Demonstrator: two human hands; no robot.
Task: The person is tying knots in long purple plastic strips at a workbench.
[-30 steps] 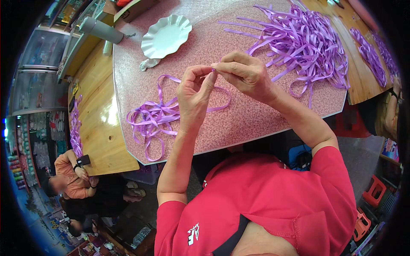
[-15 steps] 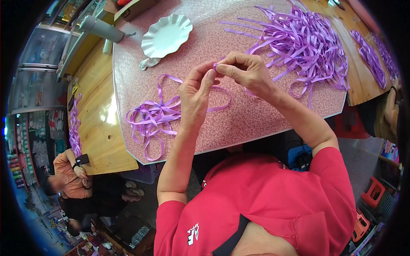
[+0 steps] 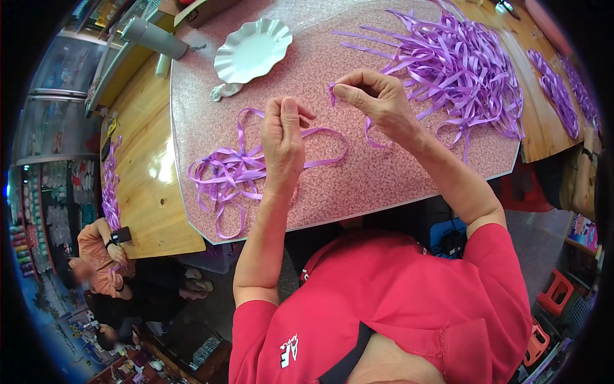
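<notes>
My right hand (image 3: 378, 104) pinches a short piece of purple ribbon (image 3: 332, 94) between thumb and forefinger, above the pink speckled tabletop. To its left and apart from it, my left hand (image 3: 283, 141) is raised with thumb and fingers pressed together. Whatever may be between those fingers is hidden. Beside and beneath the left hand lies a loose bunch of looped purple ribbons (image 3: 224, 169). One ribbon loop (image 3: 344, 144) reaches out to the right of that hand. Behind my right hand spreads a large tangled heap of purple ribbons (image 3: 460, 70).
Beyond my hands stands a white scalloped plate (image 3: 252, 51) with a crumpled whitish piece (image 3: 225, 91) by it. A grey tumbler (image 3: 153, 38) is at the far left. More ribbon bundles lie on the wooden tables at right (image 3: 553, 89) and left (image 3: 110, 185). Another person (image 3: 99, 253) sits lower left.
My hands have come apart: the left drew back down and left, while the right keeps the ribbon piece in its pinch. The person at lower left has raised a hand.
</notes>
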